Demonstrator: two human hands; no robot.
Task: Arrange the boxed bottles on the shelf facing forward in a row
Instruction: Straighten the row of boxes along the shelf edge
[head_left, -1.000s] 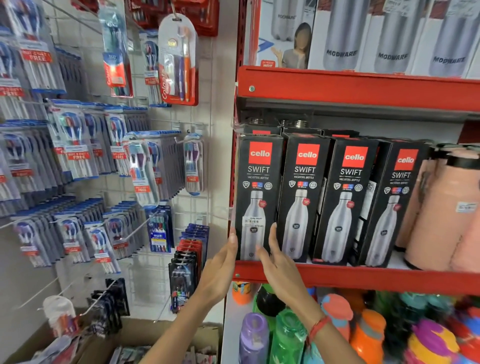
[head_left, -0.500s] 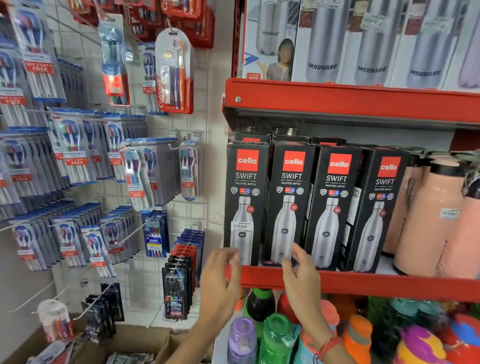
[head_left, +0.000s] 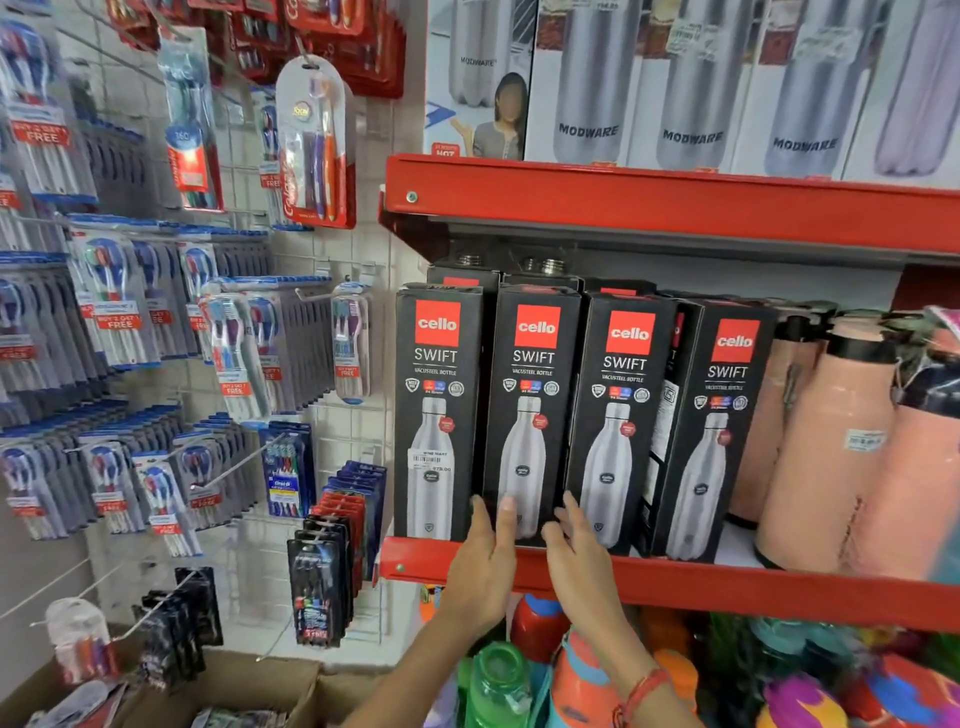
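Four black boxed bottles stand in a front row on the red shelf (head_left: 727, 582). The first box (head_left: 439, 415) and third box (head_left: 618, 426) face forward. The fourth box (head_left: 714, 436) is turned a little and shows its left side. My left hand (head_left: 483, 561) lies on the lower left of the second box (head_left: 530, 405), fingers on its front. My right hand (head_left: 582, 551) presses its lower right edge, at the gap to the third box. More black boxes stand behind the row.
Peach flasks (head_left: 831, 447) crowd the shelf right of the boxes. White Modware boxes (head_left: 691, 88) fill the shelf above. Coloured plastic bottles (head_left: 498, 680) sit below. Toothbrush packs (head_left: 119, 306) hang on pegs to the left, above a cardboard carton (head_left: 234, 680).
Both hands left the base of the first box, dropped to the shelf lip, then rose onto the base of the second box. The view shifted slightly.
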